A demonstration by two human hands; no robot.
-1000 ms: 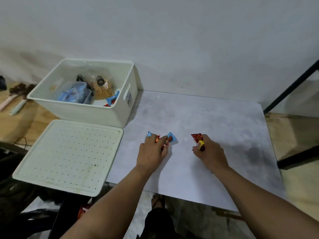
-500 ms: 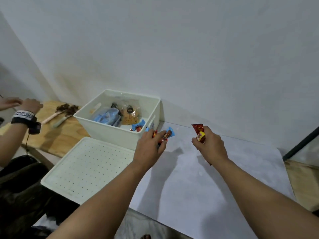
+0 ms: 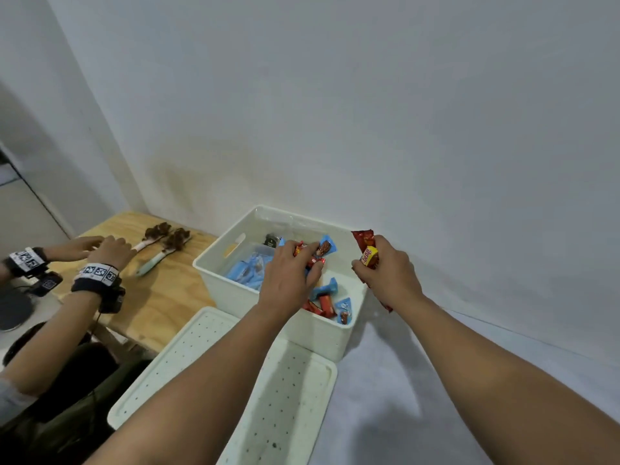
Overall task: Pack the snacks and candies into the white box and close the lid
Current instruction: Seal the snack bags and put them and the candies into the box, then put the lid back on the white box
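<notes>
Grey table (image 3: 419,380): white box (image 3: 231,293) holds candies (image 3: 327,302).

Right of centre of the frame: red snack packet (image 3: 368,255) held in the right hand (image 3: 389,275), bearing a yellow label with red lettering, partly legible as "beng". Left edge of the frame: black-and-white coded marker bands (image 3: 97,273) on another person's wrists; no words legible there.

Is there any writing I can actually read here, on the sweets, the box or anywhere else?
"beng": yellow patch on the red snack pack in the right hand.
Candies in the left hand: print too blurred.
Wristbands: black-and-white code squares, no words.
White box, lid: none.
</notes>
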